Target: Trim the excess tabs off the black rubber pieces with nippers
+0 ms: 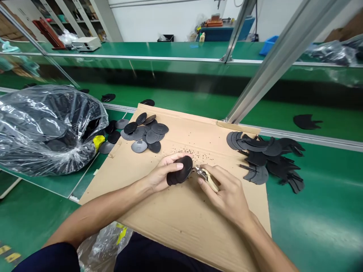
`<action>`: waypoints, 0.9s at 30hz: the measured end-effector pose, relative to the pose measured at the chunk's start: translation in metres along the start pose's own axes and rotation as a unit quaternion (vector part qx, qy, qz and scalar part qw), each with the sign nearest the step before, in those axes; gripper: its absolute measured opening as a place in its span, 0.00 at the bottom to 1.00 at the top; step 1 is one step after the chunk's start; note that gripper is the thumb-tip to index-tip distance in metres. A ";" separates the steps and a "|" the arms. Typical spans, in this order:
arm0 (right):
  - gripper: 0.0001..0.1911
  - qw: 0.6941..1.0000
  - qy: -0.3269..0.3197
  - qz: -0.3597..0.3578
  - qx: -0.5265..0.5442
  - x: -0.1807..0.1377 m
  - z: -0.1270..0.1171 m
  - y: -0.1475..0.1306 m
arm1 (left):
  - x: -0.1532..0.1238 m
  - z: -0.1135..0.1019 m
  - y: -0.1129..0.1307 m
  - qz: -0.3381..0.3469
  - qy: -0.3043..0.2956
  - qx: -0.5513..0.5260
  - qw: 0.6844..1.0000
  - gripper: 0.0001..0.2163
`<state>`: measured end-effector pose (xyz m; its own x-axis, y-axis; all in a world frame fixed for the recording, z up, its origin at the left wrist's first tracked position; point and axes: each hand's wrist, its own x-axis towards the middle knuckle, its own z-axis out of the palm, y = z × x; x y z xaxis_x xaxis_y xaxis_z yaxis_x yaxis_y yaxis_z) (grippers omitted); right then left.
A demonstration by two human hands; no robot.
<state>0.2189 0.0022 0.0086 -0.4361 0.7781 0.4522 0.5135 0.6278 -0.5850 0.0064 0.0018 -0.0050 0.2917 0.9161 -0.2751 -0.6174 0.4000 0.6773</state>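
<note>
A small stack of black oval plastic pieces is gripped in my left hand, thumb on top and fingers behind. My right hand is wrapped round a pair of cutting pliers with cream-coloured handles. The metal jaws point left, close to the right edge of the held pieces; whether they touch is too small to tell. Tiny black bits lie scattered on the cardboard sheet beneath and beyond both hands. Loose black ovals form a pile on the cardboard, up and left of my left hand.
Black pieces with thin prongs are heaped at the right, partly off the cardboard. A clear plastic bag full of dark pieces bulges at the left. Beyond the green bench, a metal post rises at the cardboard's far right corner.
</note>
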 end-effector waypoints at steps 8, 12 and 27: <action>0.14 1.000 -0.016 -0.002 0.007 0.000 -0.002 -0.001 | -0.001 -0.001 0.003 -0.015 -0.001 0.022 1.000 0.22; 0.14 0.999 -0.037 0.004 0.020 0.000 -0.004 -0.002 | -0.002 0.001 0.006 -0.024 -0.001 0.028 0.999 0.22; 0.13 0.955 -0.016 -0.030 -0.296 0.000 0.004 0.017 | -0.001 -0.002 0.018 0.003 -0.008 0.181 0.983 0.19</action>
<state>0.2252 0.0130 -0.0040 -0.4953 0.7456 0.4459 0.8107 0.5811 -0.0712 -0.0066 0.0077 0.0064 0.3023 0.9169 -0.2605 -0.3201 0.3551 0.8783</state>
